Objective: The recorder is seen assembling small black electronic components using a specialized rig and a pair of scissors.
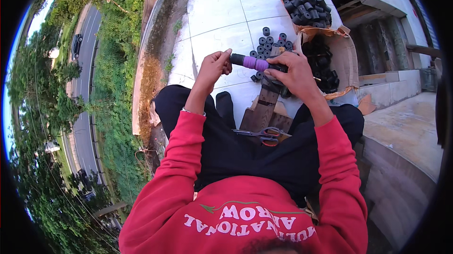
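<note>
My right hand [298, 72] is closed around the right end of a black rod-shaped piece with a purple wrapped middle [255, 63], held level above the floor. The fingers of my left hand [214, 67] are pinched together at the piece's left black end. Whether they grip that end or something thin beside it is hidden. Below the piece stands a dark wooden block [257, 117], partly between my legs. A pair of scissors [269, 137] with dark and orange handles lies across my lap by the block.
Several short black cylinders with centre holes [268, 46] sit on the white tiled floor [217, 13]. An open cardboard box [348, 58] holds more black pieces; another heap [306, 6] lies behind it. A ledge edge [146, 65] runs along the left, above greenery and a road.
</note>
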A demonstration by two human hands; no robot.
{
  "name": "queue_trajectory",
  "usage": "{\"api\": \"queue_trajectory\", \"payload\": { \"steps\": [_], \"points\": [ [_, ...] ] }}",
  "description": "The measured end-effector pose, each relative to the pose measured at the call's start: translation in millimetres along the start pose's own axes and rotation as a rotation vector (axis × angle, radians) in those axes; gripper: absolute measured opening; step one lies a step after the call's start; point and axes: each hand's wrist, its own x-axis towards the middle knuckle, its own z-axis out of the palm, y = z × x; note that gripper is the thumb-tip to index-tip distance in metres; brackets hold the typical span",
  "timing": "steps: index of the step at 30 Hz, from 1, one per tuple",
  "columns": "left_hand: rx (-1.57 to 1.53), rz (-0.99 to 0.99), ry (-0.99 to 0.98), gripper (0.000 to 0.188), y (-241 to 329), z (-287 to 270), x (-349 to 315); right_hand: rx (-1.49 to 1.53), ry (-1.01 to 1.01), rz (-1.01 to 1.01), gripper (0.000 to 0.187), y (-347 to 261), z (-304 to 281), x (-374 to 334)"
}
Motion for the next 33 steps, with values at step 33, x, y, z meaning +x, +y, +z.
{"api": "queue_trajectory", "payload": {
  "steps": [33],
  "points": [
    [-0.207, 0.002, 0.059, 0.030, -12.7, 2.5, 1.2, 0.060, 0.055, 0.019, 0.033, -6.1, 5.8, 0.1]
  ]
}}
